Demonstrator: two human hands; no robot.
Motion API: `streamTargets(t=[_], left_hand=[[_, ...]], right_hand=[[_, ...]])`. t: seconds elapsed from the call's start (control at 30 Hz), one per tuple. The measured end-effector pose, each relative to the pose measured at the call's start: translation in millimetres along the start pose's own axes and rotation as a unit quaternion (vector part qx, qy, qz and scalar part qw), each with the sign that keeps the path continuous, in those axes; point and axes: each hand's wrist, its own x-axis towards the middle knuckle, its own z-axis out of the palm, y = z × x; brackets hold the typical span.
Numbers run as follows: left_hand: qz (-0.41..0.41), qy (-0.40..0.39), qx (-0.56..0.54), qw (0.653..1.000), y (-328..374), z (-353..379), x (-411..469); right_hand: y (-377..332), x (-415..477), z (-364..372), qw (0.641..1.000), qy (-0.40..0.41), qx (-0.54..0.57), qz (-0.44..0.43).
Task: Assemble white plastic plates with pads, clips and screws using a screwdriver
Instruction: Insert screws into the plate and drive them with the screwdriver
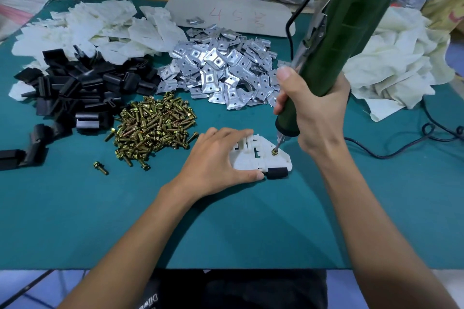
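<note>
A white plastic plate (253, 158) lies on the teal table (226, 228) with a black pad (276, 172) at its near edge. My left hand (216, 160) holds the plate down, fingers over its left side and thumb along its near edge. My right hand (313, 110) grips a green electric screwdriver (346, 40), held upright and tilted right. Its bit sits on a brass screw (274, 151) in the plate's right corner.
Behind lie piles of white plates (100, 27), black pads (75, 93), metal clips (221, 68) and brass screws (153, 125). One loose screw (101, 167) lies at the left. White cloth (399, 63) is heaped at right; the screwdriver's black cable (401, 150) trails across the table.
</note>
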Motion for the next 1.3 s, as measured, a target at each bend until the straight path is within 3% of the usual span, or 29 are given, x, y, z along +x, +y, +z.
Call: streamTargets(t=[1.3], left_hand=[[-0.004, -0.014, -0.011, 1.000, 0.8, -2.6, 0.6]], right_hand=[[-0.3, 6.7, -0.1, 0.999, 0.026, 0.029, 0.019]])
